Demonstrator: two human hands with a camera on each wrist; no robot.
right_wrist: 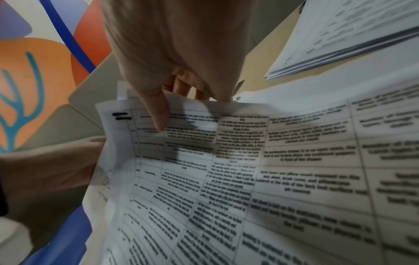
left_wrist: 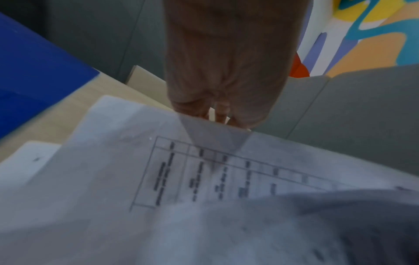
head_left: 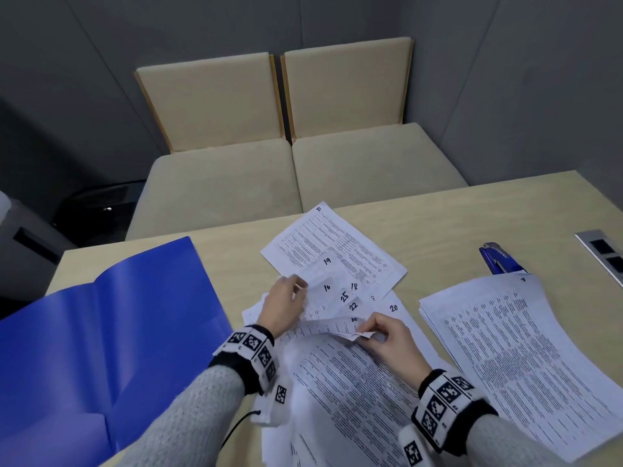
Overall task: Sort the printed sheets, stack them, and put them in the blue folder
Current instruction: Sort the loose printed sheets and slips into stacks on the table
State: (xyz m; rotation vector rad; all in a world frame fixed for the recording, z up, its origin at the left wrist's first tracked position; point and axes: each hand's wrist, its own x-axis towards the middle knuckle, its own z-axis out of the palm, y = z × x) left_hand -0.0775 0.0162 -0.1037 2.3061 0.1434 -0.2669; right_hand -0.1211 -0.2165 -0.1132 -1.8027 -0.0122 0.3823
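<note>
Head view. A pale wooden worktop [head_left: 438,224] is shown with a blue folder [head_left: 101,332] lying opened flat at its left side. A fanned bundle of printed sheets [head_left: 337,298], marked by hand with numbers such as 19, 16, 18, 25 and 22, is held at the centre above further loose sheets. The left hand [head_left: 283,308] is curled round the left edge of the fan, with corners lifted; the right hand [head_left: 387,338] is seen pinching the near corner of a sheet between thumb and fingers. A single sheet marked 21 [head_left: 337,251] is laid beyond the fan. A squared stack of sheets [head_left: 515,348] is placed at the right, well apart from the folder, and a blue stapler [head_left: 499,261] is set just behind it. A metal socket panel [head_left: 603,254] is let into the far right edge. Two beige chairs [head_left: 286,129] are stood beyond the worktop.

Left wrist view. The fingers [left_wrist: 192,105] are shown bent over the upper edge of a tabled sheet [left_wrist: 204,179]; the picture is blurred. A corner of the folder [left_wrist: 34,71] is visible at the left.

Right wrist view. The thumb [right_wrist: 158,111] is pressed on the face of a printed sheet [right_wrist: 249,170], the fingers being tucked behind its top edge. The stack's corner [right_wrist: 340,53] is seen at upper right.
</note>
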